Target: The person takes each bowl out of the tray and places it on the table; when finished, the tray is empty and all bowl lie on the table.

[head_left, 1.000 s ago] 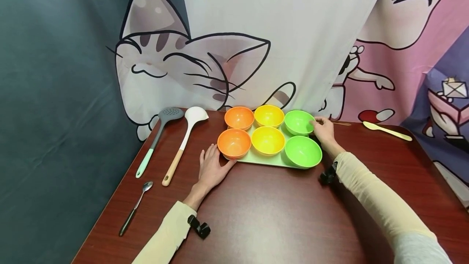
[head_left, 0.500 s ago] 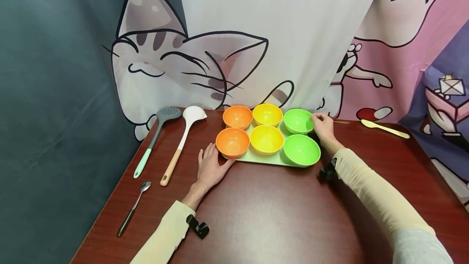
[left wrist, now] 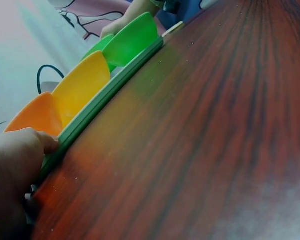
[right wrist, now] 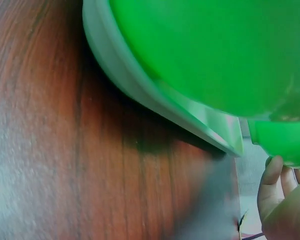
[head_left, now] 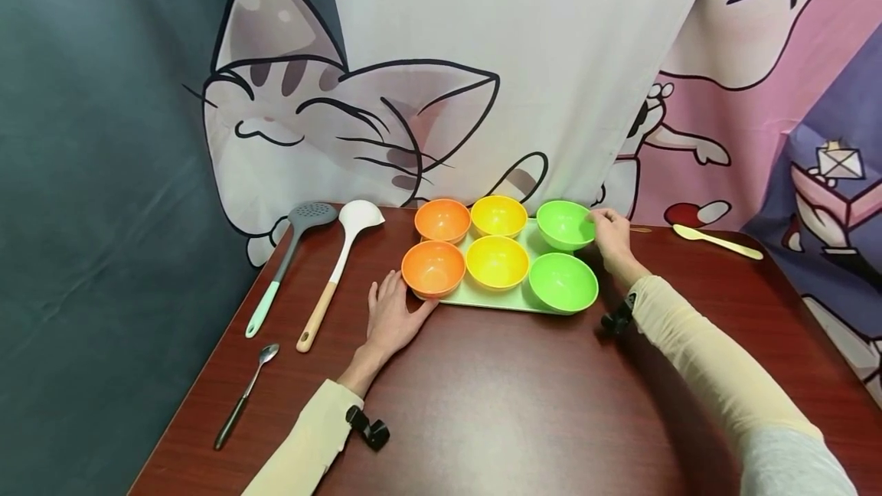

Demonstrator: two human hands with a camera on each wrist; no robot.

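Observation:
A pale green tray (head_left: 482, 298) bears two orange bowls, two yellow bowls and a near green bowl (head_left: 563, 282). My right hand (head_left: 613, 246) pinches the right rim of the far green bowl (head_left: 565, 225), which sits slightly raised above the tray's far right corner. In the right wrist view, its fingertips (right wrist: 274, 165) touch that bowl's underside edge. My left hand (head_left: 393, 318) lies at the tray's near left corner, beside the near orange bowl (head_left: 433, 269). Its fingers are extended, and the thumb touches the tray edge, as the left wrist view shows.
On the left lie a grey slotted skimmer (head_left: 292, 243), a white ladle (head_left: 350, 239) with a wooden handle, and a small spoon (head_left: 248, 396). A pale yellow knife (head_left: 717, 241) lies at the back right. A printed curtain (head_left: 441, 21) hangs behind the table.
The far green bowl has shifted slightly up and to the right with my right hand, away from the yellow bowl. My left hand stays at the tray corner. The head view has turned slightly right.

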